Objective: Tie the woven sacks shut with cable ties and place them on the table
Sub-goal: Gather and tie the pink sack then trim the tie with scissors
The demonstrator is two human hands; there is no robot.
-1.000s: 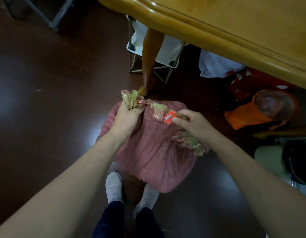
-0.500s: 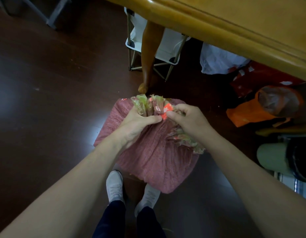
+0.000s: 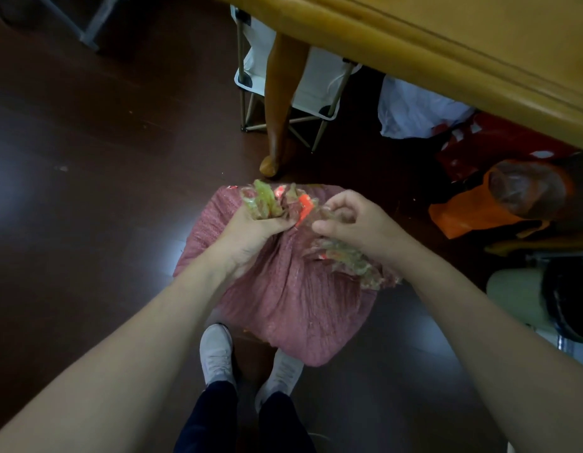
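A pink-red woven sack (image 3: pixel 293 299) stands on the dark floor in front of my feet. Its mouth (image 3: pixel 267 201), with a crumpled green and orange printed edge, is bunched together at the top. My left hand (image 3: pixel 251 230) grips that bunched mouth in its fist. My right hand (image 3: pixel 355 223) is just to the right of it, fingers curled and pinching a further fold of the mouth. More of the printed edge hangs below my right wrist. No cable tie can be made out. The yellow wooden table (image 3: pixel 463 50) reaches across the upper right.
A table leg (image 3: pixel 280 109) stands just beyond the sack, with a white folding chair (image 3: pixel 316 93) behind it. Under the table lie a white bag (image 3: pixel 414 112), red packaging and an orange bag (image 3: pixel 499 204). A pale bin (image 3: pixel 545 302) is at the right. Dark floor spreads left.
My right hand has drawn the stretched-out edge of the mouth in toward my left hand, so the mouth is now bunched. The left hand has kept its grip.
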